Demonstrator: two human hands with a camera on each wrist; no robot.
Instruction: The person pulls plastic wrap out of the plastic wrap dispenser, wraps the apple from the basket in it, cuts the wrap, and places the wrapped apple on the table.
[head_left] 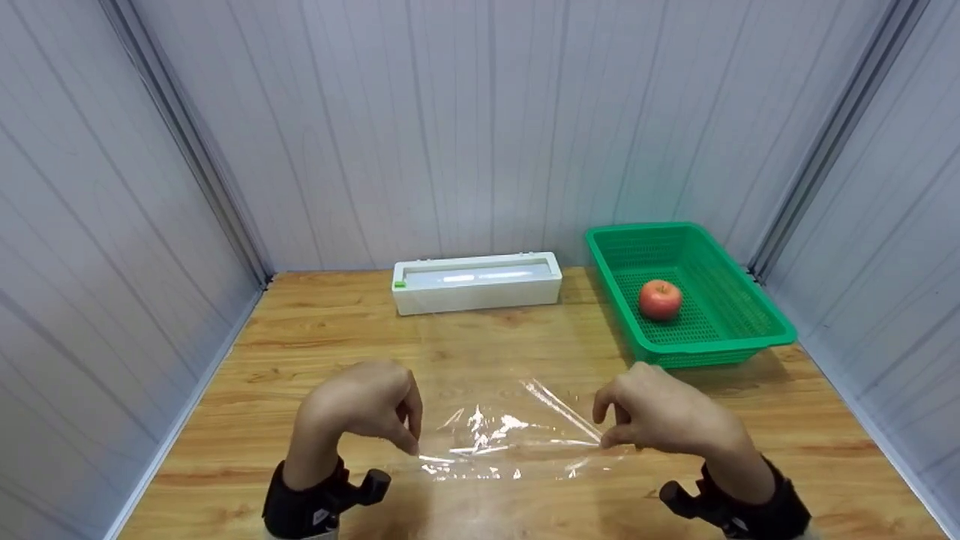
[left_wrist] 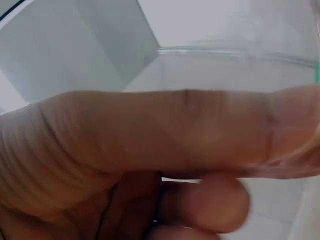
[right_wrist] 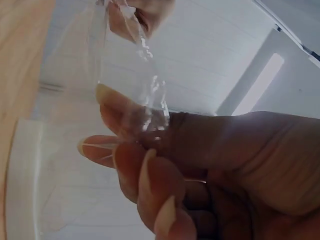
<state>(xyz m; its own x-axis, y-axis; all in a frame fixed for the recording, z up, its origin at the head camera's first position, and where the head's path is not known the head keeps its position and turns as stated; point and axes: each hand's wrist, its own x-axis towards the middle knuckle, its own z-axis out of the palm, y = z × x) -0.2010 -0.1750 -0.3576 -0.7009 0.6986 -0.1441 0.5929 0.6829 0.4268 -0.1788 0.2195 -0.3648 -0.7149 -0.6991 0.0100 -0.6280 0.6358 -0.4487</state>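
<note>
A sheet of clear plastic wrap stretches between both hands over the wooden table, shiny and creased along its near edge. My left hand pinches its left corner between thumb and fingertips. At the opposite corner, my right hand pinches the wrap the same way. Seen from the right wrist, the film bunches at the thumb and fingers. The left thumb fills much of the left wrist view. Behind the sheet stands a long white wrap dispenser with a see-through lid window and a small green tab.
A green plastic basket stands at the back right, with a red apple inside. Pale panel walls enclose the wooden table at the back and both sides. Each wrist wears a black camera mount.
</note>
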